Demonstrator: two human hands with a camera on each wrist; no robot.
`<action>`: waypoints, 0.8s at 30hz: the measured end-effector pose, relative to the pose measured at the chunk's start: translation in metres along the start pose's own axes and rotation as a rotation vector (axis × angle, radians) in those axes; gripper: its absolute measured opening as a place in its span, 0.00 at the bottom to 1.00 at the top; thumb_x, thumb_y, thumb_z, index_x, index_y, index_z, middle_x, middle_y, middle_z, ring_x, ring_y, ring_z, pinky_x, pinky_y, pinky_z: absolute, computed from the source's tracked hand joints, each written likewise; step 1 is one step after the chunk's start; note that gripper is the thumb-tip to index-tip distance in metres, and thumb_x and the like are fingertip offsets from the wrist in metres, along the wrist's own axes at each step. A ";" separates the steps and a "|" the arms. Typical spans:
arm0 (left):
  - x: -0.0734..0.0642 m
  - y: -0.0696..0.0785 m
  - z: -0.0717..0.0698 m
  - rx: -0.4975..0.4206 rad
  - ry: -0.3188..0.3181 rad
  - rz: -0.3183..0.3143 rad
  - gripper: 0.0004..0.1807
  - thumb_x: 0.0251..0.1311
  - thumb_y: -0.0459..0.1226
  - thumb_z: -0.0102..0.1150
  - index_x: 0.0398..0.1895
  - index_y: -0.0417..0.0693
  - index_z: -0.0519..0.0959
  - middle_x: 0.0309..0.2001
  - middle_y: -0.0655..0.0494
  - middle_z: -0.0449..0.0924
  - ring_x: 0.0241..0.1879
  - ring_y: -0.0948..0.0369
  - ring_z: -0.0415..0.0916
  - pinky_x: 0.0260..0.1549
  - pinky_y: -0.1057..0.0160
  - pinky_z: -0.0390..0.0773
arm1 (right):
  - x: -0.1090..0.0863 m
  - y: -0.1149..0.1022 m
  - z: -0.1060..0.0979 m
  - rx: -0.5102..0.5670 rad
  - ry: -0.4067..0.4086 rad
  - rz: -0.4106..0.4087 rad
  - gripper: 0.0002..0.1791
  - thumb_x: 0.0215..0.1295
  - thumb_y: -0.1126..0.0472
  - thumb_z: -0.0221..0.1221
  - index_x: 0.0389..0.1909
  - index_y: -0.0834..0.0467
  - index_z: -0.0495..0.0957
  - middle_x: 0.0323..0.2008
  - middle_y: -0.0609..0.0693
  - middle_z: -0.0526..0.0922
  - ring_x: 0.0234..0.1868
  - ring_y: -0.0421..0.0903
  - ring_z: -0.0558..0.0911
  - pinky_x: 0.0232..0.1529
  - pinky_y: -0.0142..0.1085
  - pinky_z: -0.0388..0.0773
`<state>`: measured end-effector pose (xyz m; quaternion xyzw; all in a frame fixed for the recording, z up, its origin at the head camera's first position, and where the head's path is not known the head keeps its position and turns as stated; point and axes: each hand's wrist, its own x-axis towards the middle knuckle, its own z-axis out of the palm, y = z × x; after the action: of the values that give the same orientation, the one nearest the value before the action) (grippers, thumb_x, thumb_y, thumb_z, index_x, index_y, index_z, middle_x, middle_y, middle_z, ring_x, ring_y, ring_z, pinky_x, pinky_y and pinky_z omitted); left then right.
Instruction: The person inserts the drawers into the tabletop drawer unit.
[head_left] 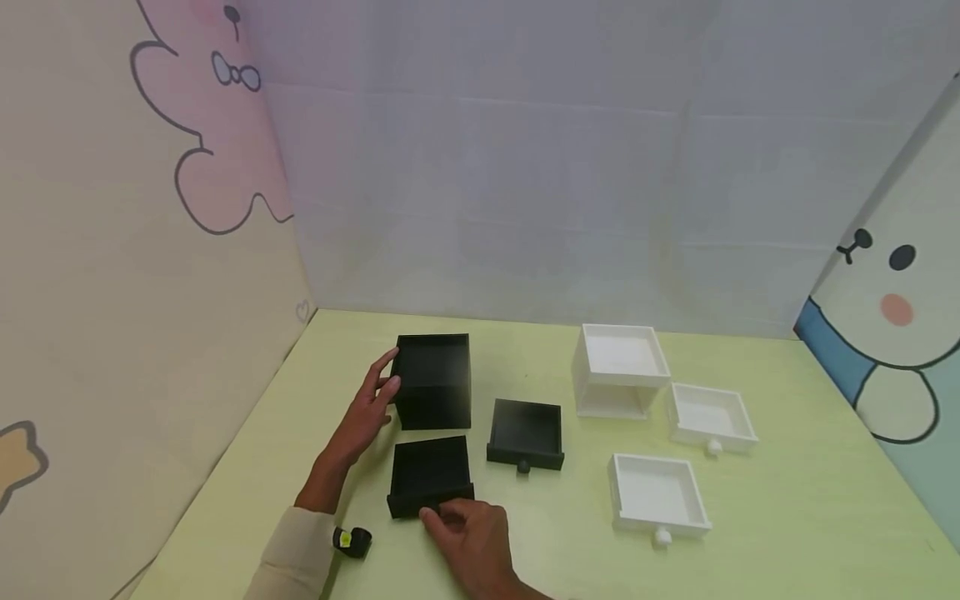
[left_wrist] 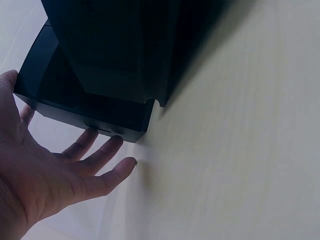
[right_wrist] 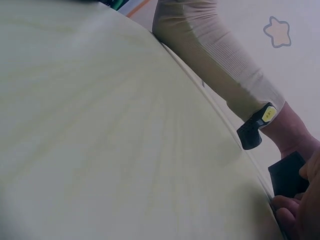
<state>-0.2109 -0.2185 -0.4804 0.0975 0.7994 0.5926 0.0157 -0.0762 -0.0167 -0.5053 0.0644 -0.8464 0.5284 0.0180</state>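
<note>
My left hand (head_left: 367, 421) rests against the left side of a black box cabinet (head_left: 433, 408), its fingers spread along the wall. In the left wrist view, fingertips touch the edge of the cabinet (left_wrist: 85, 117). Just in front of the cabinet is a black drawer (head_left: 431, 468), its front panel facing me. My right hand (head_left: 474, 537) pinches the middle of that front between thumb and fingers, which hide its knob. In the right wrist view, only part of the right hand (right_wrist: 307, 202) and a dark piece of the drawer (right_wrist: 287, 175) show.
A second black drawer (head_left: 527, 433) with a round knob lies to the right. Farther right stand a white cabinet (head_left: 618, 367) and two white drawers, one nearer (head_left: 660, 496) and one beside the cabinet (head_left: 712, 417). Curtain walls (head_left: 525, 208) border the pale yellow table (head_left: 570, 550).
</note>
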 end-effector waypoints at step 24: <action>0.000 0.001 0.002 0.052 0.038 0.010 0.26 0.69 0.55 0.40 0.69 0.81 0.50 0.65 0.49 0.58 0.62 0.48 0.60 0.48 0.37 0.67 | 0.001 0.004 -0.002 0.033 0.106 0.145 0.11 0.43 0.46 0.72 0.20 0.49 0.85 0.16 0.34 0.80 0.24 0.33 0.79 0.32 0.34 0.74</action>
<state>-0.2101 -0.2166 -0.4798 0.0904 0.8141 0.5737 -0.0051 -0.0780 -0.0138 -0.5078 -0.0247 -0.8378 0.5449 0.0235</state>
